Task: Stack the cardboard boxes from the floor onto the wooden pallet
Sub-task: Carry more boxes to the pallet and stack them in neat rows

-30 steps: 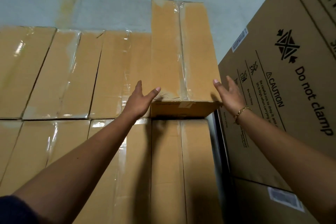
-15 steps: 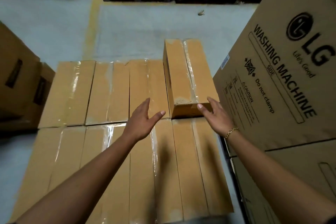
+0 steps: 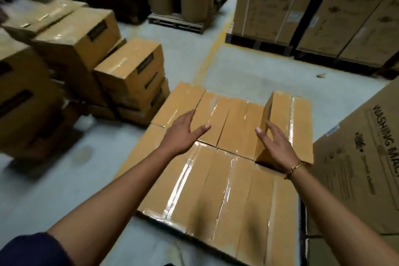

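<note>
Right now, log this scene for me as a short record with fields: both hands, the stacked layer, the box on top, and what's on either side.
left hand: open, fingers spread, over the bottom layer, holding nothing
right hand: open, at the near end of the top box; contact unclear; gold bracelet on the wrist
bottom layer: taped cardboard boxes lying flat, side by side in two rows
top box: one alone, on the layer's far right corner
left of stack: pile of cardboard boxes
right of stack: washing machine carton
</note>
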A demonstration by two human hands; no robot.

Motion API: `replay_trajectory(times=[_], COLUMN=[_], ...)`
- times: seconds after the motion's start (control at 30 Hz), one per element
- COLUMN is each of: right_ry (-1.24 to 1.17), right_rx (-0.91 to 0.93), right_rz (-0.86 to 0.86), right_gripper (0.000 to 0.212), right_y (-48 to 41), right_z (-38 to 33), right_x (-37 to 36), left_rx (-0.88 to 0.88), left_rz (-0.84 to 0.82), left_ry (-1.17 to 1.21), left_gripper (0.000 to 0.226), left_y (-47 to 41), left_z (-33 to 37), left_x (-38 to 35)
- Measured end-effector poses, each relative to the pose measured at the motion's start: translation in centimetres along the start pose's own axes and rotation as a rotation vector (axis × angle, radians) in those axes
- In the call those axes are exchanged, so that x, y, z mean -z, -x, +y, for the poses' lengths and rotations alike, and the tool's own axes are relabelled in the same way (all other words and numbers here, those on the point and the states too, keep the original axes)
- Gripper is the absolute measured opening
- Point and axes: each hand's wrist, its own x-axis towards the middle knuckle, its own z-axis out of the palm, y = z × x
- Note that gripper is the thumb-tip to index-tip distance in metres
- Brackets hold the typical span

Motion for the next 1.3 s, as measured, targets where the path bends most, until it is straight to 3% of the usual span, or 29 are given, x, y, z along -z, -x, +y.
replay_trajectory(times=[0.23, 0.43, 0.73, 1.0, 1.17, 1.3], right_ry=[-0.011, -0.113, -0.260, -0.278, -0.310, -0.324], right_rx=[0.117, 0.171, 0.061, -0.025, -0.063, -0.115], right_rz=[-0.111, -0.179, -0.238, -0.219, -0.161, -0.146], right_gripper=[0.076, 0.069, 0.058, 0.055, 0.052, 0.051], right_y=[1.0, -0.6, -1.3, -6.7, -14.7, -22.2], right_z=[-10.4, -21.7, -33.9, -38.3, -40.4, -42.6], right_x=[-7.7, -18.3, -33.6, -40.4, -45.0, -49.1], left_rx=[0.134, 0.245, 0.340, 0.368, 0.361, 0.353], left_rz=[0.162, 0.207, 0.171, 0.126, 0.069, 0.003], left_ry=[0.045, 0.055, 0.085, 0.139, 0.137, 0.138], left_gripper=[0.083, 0.082, 0.081, 0.074, 0.087, 0.079], left_y=[6.7, 10.4, 11.9, 5.0, -4.3, -13.4], left_z=[-8.6, -19.3, -34.9, -42.5, -46.6, -49.7], left_x=[11.2, 21.5, 36.6, 42.0, 44.4, 46.0])
